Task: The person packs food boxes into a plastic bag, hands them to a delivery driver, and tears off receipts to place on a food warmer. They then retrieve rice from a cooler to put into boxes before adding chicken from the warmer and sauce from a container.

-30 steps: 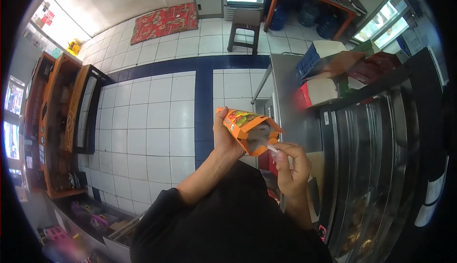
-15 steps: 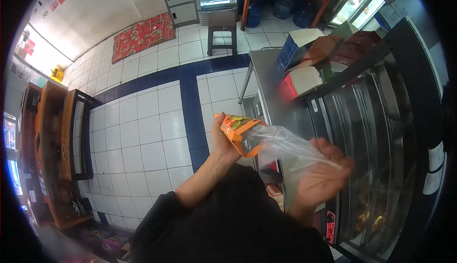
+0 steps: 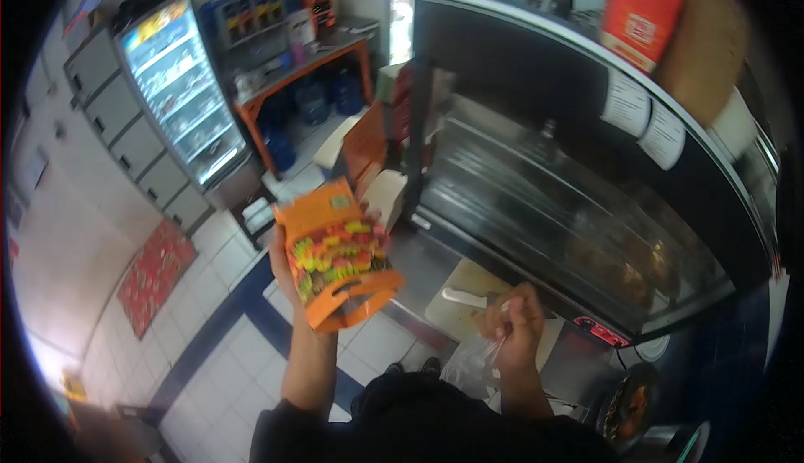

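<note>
My left hand [image 3: 282,262] is closed on an orange paper carry bag [image 3: 335,203] with a colourful printed front and a cut-out handle. The bag is held up in front of me, handle end toward me. At the right, my right hand [image 3: 517,327] has its fingers curled round a clear plastic bag [image 3: 469,365], which hangs crumpled below it. Under and beyond that hand lies a cutting board [image 3: 449,318] bearing a knife with a white handle [image 3: 465,297]. What is inside either bag cannot be seen.
A glass-fronted warming cabinet [image 3: 519,178] with food inside stands on the steel counter [image 3: 410,262]. Open cartons [image 3: 385,195] sit at the counter's far end. A pan of food [image 3: 632,408] is at lower right. Farther off are a lit drinks fridge [image 3: 184,86] and an orange-framed table [image 3: 306,69].
My view has swung right toward the cabinet. The orange bag has turned to show its printed front. The plastic bag, earlier stretched out at the orange bag's opening, is now apart from it in my right hand.
</note>
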`<state>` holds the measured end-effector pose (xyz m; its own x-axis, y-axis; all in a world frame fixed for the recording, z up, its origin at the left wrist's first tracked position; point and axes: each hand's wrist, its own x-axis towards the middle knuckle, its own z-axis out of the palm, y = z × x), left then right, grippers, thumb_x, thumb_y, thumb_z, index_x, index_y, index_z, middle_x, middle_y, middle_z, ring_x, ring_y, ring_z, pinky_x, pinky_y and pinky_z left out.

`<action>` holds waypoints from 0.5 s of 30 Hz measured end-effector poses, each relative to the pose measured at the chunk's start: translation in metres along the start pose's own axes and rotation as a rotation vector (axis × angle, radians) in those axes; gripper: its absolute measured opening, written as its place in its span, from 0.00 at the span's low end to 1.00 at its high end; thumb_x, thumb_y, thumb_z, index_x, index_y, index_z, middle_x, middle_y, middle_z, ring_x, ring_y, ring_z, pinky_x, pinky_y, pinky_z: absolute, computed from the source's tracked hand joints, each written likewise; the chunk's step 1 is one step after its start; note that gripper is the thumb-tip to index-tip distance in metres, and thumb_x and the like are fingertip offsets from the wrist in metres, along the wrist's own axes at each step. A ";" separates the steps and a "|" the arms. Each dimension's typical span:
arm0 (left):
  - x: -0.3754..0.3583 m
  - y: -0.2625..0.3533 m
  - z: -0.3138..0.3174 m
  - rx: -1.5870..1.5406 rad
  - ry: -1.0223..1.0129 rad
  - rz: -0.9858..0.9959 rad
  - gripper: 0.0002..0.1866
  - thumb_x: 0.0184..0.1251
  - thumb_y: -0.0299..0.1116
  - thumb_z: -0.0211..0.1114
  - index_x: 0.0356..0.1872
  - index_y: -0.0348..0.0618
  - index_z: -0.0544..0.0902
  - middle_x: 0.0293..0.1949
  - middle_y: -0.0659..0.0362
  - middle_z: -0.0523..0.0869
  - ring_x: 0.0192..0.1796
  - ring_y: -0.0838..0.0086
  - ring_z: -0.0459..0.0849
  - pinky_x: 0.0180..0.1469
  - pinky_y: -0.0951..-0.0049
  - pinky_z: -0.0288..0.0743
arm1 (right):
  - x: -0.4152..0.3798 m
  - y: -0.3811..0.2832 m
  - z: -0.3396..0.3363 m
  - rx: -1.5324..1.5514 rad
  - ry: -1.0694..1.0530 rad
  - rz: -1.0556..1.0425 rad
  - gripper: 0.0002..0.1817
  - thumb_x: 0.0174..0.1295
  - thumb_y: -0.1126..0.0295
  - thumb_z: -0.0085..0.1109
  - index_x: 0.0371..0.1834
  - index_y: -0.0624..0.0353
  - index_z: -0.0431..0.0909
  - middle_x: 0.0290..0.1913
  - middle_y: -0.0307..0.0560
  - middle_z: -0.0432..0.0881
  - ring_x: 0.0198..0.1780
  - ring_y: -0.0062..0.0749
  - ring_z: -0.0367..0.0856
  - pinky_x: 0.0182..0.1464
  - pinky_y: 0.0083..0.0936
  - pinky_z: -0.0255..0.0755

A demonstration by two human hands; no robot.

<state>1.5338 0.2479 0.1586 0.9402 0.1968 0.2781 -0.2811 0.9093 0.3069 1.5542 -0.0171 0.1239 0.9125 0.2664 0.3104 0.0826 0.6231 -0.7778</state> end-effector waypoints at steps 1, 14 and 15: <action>0.025 0.003 0.020 -0.003 -0.063 -0.034 0.40 0.71 0.61 0.47 0.70 0.34 0.66 0.62 0.38 0.77 0.61 0.45 0.79 0.62 0.44 0.75 | -0.008 -0.001 -0.007 -0.010 0.039 0.056 0.12 0.74 0.61 0.54 0.37 0.54 0.66 0.19 0.36 0.63 0.18 0.17 0.58 0.21 0.19 0.55; 0.287 -0.070 0.215 0.343 0.005 0.217 0.24 0.80 0.37 0.44 0.67 0.30 0.64 0.60 0.43 0.74 0.65 0.52 0.75 0.67 0.45 0.72 | -0.118 -0.038 -0.067 -0.037 0.674 -0.104 0.10 0.74 0.64 0.54 0.36 0.53 0.67 0.20 0.34 0.65 0.17 0.15 0.57 0.19 0.18 0.52; 0.286 -0.071 0.213 0.343 0.001 0.201 0.24 0.80 0.37 0.44 0.67 0.30 0.64 0.60 0.43 0.74 0.65 0.52 0.75 0.67 0.45 0.72 | -0.127 -0.038 -0.072 -0.059 0.691 -0.141 0.10 0.75 0.64 0.53 0.36 0.53 0.66 0.20 0.33 0.64 0.17 0.15 0.57 0.18 0.18 0.53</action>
<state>1.7817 0.1618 0.4106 0.8602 0.3586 0.3626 -0.5071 0.6773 0.5331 1.4643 -0.1271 0.0747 0.9353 -0.3537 0.0079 0.2226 0.5710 -0.7902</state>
